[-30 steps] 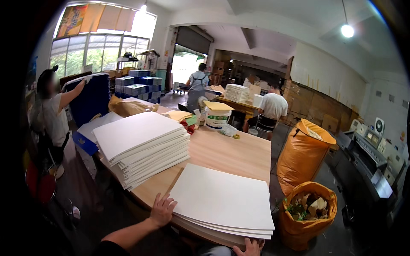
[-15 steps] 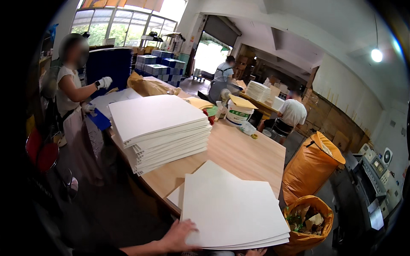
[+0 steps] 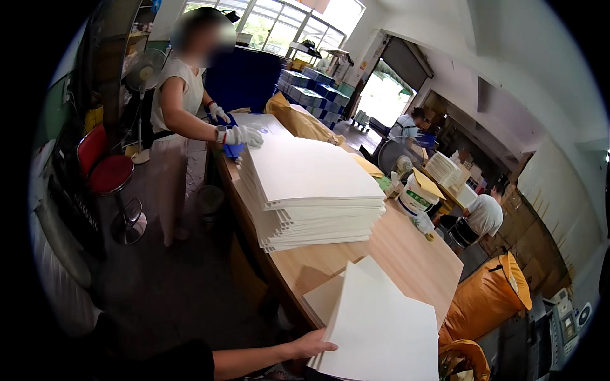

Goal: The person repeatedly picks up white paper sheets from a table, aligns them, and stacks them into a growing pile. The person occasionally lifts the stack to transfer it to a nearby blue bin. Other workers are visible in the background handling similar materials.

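Note:
My left hand [image 3: 312,345] is closed on the left edge of several large white sheets [image 3: 387,324], thumb on top and fingers underneath. They lie loosely fanned at the near end of the wooden table [image 3: 406,244], one corner standing out toward the far side. Another pale sheet [image 3: 321,301] shows beneath them at the left. Beyond is a tall stack of white sheets [image 3: 318,171], its layers slightly uneven. My right hand is not in view.
Across the stack, a co-worker's gloved hand [image 3: 244,135] touches its far left corner. A white bucket [image 3: 417,193] and brown paper [image 3: 302,120] sit farther along the table. Orange sacks [image 3: 489,298] stand on the right. A red stool [image 3: 111,171] is at left.
The view has swung left. My left hand has gone from lying spread on the sheets' edge to gripping it. My right hand has left the picture. The co-worker's gloved hand has reached the stack.

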`<action>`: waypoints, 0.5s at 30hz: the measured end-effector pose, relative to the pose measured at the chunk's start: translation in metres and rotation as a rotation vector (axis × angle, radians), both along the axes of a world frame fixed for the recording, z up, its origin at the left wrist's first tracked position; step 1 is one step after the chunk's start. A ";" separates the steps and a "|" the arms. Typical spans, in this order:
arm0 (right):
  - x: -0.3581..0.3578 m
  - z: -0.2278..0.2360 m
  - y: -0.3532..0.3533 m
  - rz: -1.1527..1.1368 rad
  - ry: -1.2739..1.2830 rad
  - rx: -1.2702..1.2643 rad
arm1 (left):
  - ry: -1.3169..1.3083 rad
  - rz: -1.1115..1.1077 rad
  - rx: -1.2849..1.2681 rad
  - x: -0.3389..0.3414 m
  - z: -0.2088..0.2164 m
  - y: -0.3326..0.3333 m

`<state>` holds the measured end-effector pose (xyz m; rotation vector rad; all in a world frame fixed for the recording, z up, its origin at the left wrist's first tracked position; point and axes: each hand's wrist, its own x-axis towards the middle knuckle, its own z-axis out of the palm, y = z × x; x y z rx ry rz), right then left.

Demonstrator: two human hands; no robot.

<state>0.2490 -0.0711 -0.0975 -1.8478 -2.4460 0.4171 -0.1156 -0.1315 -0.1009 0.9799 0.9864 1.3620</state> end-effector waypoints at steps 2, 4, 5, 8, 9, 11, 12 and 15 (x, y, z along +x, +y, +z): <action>0.007 -0.007 -0.006 0.040 -0.090 0.194 | 0.135 -0.031 0.044 -0.002 0.027 0.000; 0.000 -0.001 -0.015 -0.003 0.014 0.194 | 0.341 -0.038 0.060 -0.008 0.056 -0.005; -0.007 0.004 -0.020 -0.036 0.117 0.166 | 0.394 -0.054 0.095 -0.011 0.067 -0.008; -0.036 0.018 -0.038 -0.184 0.663 -0.007 | 0.508 -0.104 0.066 -0.023 0.082 -0.022; -0.047 0.023 -0.044 -0.237 0.897 -0.087 | 0.520 -0.062 0.123 -0.025 0.078 -0.028; -0.068 0.033 -0.051 -0.295 1.300 -0.218 | 0.548 0.022 0.239 -0.029 0.068 -0.041; -0.079 0.037 -0.047 -0.296 1.456 -0.277 | 0.558 0.022 0.185 -0.035 0.071 -0.048; -0.114 0.040 -0.009 -0.305 1.799 -0.436 | 0.581 0.118 0.117 -0.059 0.085 -0.067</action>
